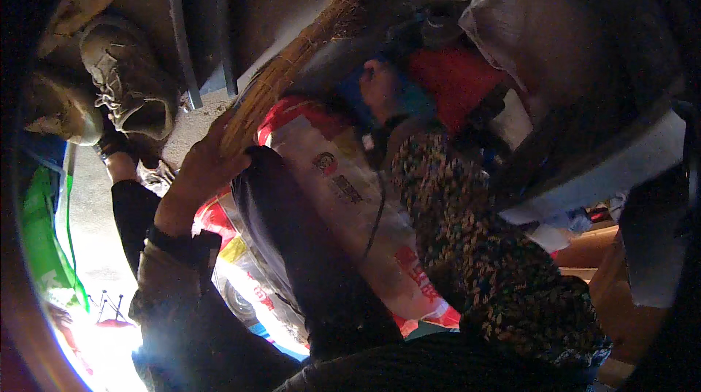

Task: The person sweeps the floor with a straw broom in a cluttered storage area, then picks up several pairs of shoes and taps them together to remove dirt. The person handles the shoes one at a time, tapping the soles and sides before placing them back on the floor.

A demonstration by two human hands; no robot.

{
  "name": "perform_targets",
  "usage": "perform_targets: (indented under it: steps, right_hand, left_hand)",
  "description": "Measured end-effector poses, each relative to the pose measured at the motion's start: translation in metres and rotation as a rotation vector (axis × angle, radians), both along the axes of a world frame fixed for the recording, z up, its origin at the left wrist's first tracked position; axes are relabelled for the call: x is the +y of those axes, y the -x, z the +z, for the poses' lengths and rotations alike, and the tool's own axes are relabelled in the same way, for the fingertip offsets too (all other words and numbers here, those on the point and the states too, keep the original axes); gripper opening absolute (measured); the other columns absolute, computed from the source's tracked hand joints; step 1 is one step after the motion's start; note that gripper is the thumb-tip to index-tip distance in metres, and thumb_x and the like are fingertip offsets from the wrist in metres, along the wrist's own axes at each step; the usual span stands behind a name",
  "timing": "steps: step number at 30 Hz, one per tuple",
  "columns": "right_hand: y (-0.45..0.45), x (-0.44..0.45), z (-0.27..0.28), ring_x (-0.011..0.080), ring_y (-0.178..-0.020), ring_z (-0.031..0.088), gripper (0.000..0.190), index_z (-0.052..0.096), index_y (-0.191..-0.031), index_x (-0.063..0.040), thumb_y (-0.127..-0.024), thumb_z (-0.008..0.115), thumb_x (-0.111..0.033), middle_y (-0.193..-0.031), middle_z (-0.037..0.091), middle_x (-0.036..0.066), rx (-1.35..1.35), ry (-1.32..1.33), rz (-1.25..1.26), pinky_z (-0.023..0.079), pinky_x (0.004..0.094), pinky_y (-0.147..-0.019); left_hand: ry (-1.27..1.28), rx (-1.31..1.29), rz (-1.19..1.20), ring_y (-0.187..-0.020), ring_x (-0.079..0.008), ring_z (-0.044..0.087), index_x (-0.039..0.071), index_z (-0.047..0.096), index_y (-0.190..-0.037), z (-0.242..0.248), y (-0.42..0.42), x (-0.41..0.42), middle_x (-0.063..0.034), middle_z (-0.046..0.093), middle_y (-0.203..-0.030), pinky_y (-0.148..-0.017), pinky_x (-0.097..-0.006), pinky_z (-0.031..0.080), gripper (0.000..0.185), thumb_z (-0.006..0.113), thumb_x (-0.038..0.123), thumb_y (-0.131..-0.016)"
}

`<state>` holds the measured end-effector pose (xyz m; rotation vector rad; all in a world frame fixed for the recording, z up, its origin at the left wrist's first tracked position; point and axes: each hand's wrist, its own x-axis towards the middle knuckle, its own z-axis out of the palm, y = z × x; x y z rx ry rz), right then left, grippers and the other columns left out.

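My left hand (pixel 200 173) is closed around a straw broom (pixel 274 82), which slants up and to the right. Beside that hand is my bent knee in dark trousers (pixel 265 170). Farther right, my right hand (pixel 380 90) reaches out from a speckled knitted sleeve (pixel 438 194). It is over a blue item (pixel 350 88), close to a red one (pixel 457 82). Dim light and blur hide whether its fingers grip anything. Below the hands lies a large white and red printed sack (pixel 328 167), partly covered by my leg.
A worn lace-up shoe (pixel 128 79) and two grey metal bars (pixel 183 36) are at upper left. A pale sack (pixel 547 36) stands at upper right. A cardboard box (pixel 591 249) sits at right. Green plastic packaging (pixel 44 227) is at the left edge.
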<state>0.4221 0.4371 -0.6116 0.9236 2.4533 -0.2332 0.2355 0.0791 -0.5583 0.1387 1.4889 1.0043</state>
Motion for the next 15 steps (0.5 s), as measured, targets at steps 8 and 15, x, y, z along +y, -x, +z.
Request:
perform_targets:
  steps: [8,15]
  right_hand:
    - [0.015,0.117,-0.067,0.0279,-0.120,0.045,0.033,0.065,-0.111,-0.012,-0.085,0.048,-0.022,-0.118,0.059,0.010,-0.644,-0.175,1.096,0.029,0.0557,-0.101]
    - [-0.060,0.171,-0.069,0.0259,-0.109,0.048,0.025,0.070,-0.097,-0.012,-0.082,0.050,-0.019,-0.108,0.059,0.009,-0.673,-0.433,1.232,0.035,0.0491,-0.091]
  left_hand:
    - [-0.041,0.041,-0.031,-0.097,-0.0323,0.065,0.011,0.038,-0.139,-0.030,0.007,-0.020,-0.0214,0.063,-0.108,-0.080,-0.0373,0.053,0.068,0.063,0.002,-0.076]
    - [-0.035,-0.098,0.007,-0.106,-0.0199,0.060,0.011,0.033,-0.143,-0.036,-0.014,-0.012,-0.0156,0.061,-0.118,-0.089,-0.0308,0.048,0.071,0.059,-0.001,-0.078]
